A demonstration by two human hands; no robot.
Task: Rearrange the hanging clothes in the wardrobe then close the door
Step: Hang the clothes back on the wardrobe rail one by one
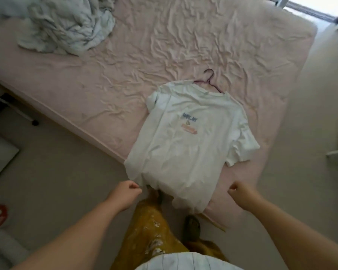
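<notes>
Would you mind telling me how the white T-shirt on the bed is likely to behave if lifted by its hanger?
The white T-shirt looks thin and creased, so it would probably drape limply. It seems light. The hanger looks like thin wire, so the shirt might slide off if tilted.

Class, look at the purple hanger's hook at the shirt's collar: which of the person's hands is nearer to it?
Neither clearly. The left hand is at the white T-shirt's hem corner, the right hand off its other side; both lie far from the hanger.
</notes>
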